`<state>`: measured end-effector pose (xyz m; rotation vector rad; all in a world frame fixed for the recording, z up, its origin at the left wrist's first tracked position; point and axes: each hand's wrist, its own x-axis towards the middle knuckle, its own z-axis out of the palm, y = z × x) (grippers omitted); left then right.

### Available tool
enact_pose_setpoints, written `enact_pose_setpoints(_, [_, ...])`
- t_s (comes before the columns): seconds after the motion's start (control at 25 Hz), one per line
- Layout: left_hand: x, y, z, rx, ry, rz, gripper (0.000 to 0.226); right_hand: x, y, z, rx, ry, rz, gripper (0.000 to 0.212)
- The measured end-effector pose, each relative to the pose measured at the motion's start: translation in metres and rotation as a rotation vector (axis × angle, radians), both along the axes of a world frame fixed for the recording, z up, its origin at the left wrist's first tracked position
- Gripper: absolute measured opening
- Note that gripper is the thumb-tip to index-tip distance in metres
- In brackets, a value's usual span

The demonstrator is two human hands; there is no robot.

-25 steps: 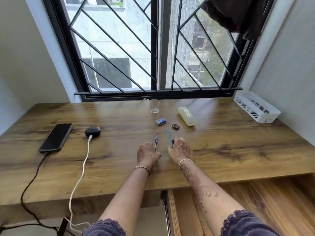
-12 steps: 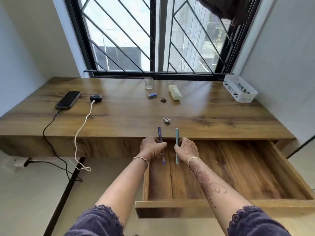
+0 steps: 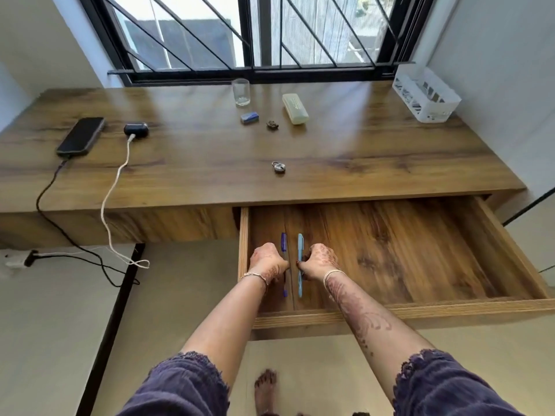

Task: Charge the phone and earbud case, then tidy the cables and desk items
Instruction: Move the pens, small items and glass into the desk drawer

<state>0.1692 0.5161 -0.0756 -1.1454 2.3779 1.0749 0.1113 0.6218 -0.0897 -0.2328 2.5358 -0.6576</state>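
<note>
One purple pen [image 3: 283, 240] gripped by left hand [image 3: 265, 262], one blue pen [image 3: 300, 243] by right hand [image 3: 320, 261]; one drawer [image 3: 420, 265].

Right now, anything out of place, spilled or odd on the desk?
Nothing spilled or damaged. A small padlock lies alone in the middle of the desk, far from the glass and the rest at the back. The white cable and black cable hang off its front edge in loose loops toward the floor.

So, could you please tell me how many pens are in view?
2: a purple pen in the left hand, a blue pen in the right hand, side by side in the open drawer. None seen elsewhere.
</note>
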Motion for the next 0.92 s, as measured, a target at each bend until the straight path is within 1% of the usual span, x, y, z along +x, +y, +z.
enact_pose_setpoints(0.16, [-0.005,-0.005,-0.021,0.028,-0.024,0.010,0.034,-0.004,-0.005,-0.014,0.052,0.018,-0.009,0.035])
enact_pose_setpoints(0.24, [-0.008,-0.008,-0.025,0.045,-0.034,0.014,0.033,-0.008,-0.008,-0.017,0.069,0.033,-0.012,0.037])
enact_pose_setpoints(0.36, [-0.013,-0.010,-0.026,0.074,-0.058,0.029,0.027,-0.009,-0.013,-0.018,0.092,0.060,-0.035,0.037])
enact_pose_setpoints(0.48, [-0.014,-0.009,-0.029,0.090,-0.083,0.044,0.028,-0.007,-0.014,-0.020,0.106,0.083,-0.027,0.035])
enact_pose_setpoints(0.76, [-0.010,-0.008,-0.031,0.121,-0.014,0.119,0.033,-0.002,-0.010,-0.022,0.066,0.098,-0.017,0.034])
enact_pose_setpoints(0.8, [-0.009,-0.008,-0.029,0.104,-0.003,0.114,0.034,-0.001,-0.007,-0.022,0.056,0.108,-0.024,0.032])
enact_pose_setpoints(0.92, [-0.008,-0.006,-0.017,-0.045,0.023,0.050,0.040,0.001,-0.002,-0.015,0.036,0.156,-0.030,0.028])
